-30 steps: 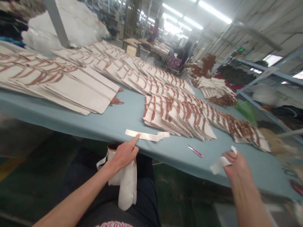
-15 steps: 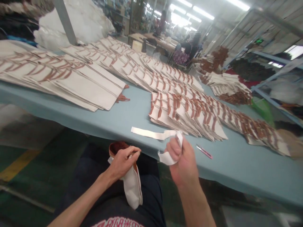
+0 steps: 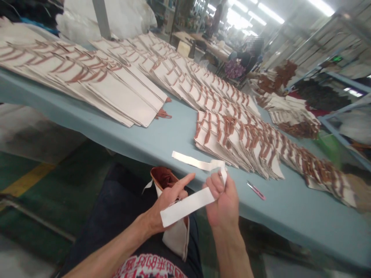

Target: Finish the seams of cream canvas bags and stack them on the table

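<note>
My right hand (image 3: 222, 195) is closed around a white fabric strip (image 3: 187, 206). One length of the strip crosses in front of my left hand; another length runs from the top of my fist onto the table. My left hand (image 3: 171, 199) grips a folded cream fabric piece (image 3: 176, 239) with a brown upper part (image 3: 164, 178), held upright over my lap. Its index finger points out toward my right hand, while the other fingers are curled and partly hidden behind the strip. Pink-handled thread snips (image 3: 256, 190) lie on the table right of my right hand.
Stacks of cream pieces with brown trim (image 3: 232, 135) cover much of the blue table (image 3: 156, 135). Another overlapped stack (image 3: 124, 92) lies at the left. A person (image 3: 246, 58) sits beyond the table. A metal rack (image 3: 342, 127) stands at the right.
The free end of the strip, curled by my right fist before, now stretches left across my left hand. My left index finger has straightened. The view has shifted, moving the table leftward-up slightly.
</note>
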Tool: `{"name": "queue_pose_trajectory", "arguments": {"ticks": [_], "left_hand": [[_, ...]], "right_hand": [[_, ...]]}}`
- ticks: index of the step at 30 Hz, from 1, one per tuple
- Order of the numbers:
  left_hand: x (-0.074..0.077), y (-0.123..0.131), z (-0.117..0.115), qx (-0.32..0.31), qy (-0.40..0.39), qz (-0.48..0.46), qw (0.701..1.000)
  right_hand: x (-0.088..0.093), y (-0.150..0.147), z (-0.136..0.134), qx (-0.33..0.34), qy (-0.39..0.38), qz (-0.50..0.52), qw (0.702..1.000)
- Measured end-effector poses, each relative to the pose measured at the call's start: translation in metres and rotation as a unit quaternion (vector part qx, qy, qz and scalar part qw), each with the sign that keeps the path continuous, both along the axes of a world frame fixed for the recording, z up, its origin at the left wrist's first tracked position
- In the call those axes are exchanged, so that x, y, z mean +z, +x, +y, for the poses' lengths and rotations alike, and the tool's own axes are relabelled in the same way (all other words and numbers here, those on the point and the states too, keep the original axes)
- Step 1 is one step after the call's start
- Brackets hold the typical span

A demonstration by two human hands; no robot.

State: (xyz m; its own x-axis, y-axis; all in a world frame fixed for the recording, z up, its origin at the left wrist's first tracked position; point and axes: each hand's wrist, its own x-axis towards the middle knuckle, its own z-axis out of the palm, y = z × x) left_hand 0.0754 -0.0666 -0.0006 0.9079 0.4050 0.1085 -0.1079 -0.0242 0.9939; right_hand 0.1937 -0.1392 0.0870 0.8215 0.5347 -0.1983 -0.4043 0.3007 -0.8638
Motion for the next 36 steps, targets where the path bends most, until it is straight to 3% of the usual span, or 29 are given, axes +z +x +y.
{"name": "queue_pose_trajectory", "arguments": {"ticks": [5,9,12,14,16,17,19,23,27,32,36], "left_hand": [[0.025,-0.016,-0.005,0.007,-0.024,-0.023,0.999],[0.035,-0.022,-0.004,0.013,-0.028,-0.067,0.997],[0.039,-0.024,0.0,0.018,-0.034,-0.067,0.997],[0.042,-0.026,0.005,0.002,-0.045,-0.056,0.997],[0.046,-0.028,0.01,-0.026,-0.063,-0.039,0.997],[0.048,-0.028,0.012,-0.041,-0.069,-0.029,0.996],[0.053,-0.027,0.016,-0.069,-0.073,-0.009,0.995],[0.059,-0.02,0.018,-0.116,-0.081,0.021,0.99],[0.059,-0.015,0.015,-0.151,-0.06,0.006,0.987],[0.055,-0.02,0.012,-0.14,-0.087,0.012,0.986],[0.06,-0.026,0.016,-0.141,-0.11,0.035,0.983]], "right_hand": [[-0.012,-0.011,-0.003,-0.012,0.005,0.03,0.999],[-0.016,-0.018,-0.005,-0.011,-0.003,0.027,1.0],[-0.022,-0.013,-0.019,0.027,-0.014,-0.013,0.999],[-0.028,-0.003,-0.036,0.075,-0.065,-0.078,0.992],[-0.032,0.009,-0.054,0.11,-0.194,-0.195,0.955],[-0.033,0.013,-0.062,0.098,-0.259,-0.265,0.923],[-0.028,0.017,-0.073,0.058,-0.318,-0.358,0.876],[0.004,0.005,-0.069,0.074,-0.257,-0.481,0.835],[0.034,-0.008,-0.045,0.205,-0.128,-0.598,0.764],[0.037,-0.009,-0.029,0.326,-0.087,-0.66,0.671],[0.029,-0.014,-0.028,0.357,-0.102,-0.671,0.642]]}}
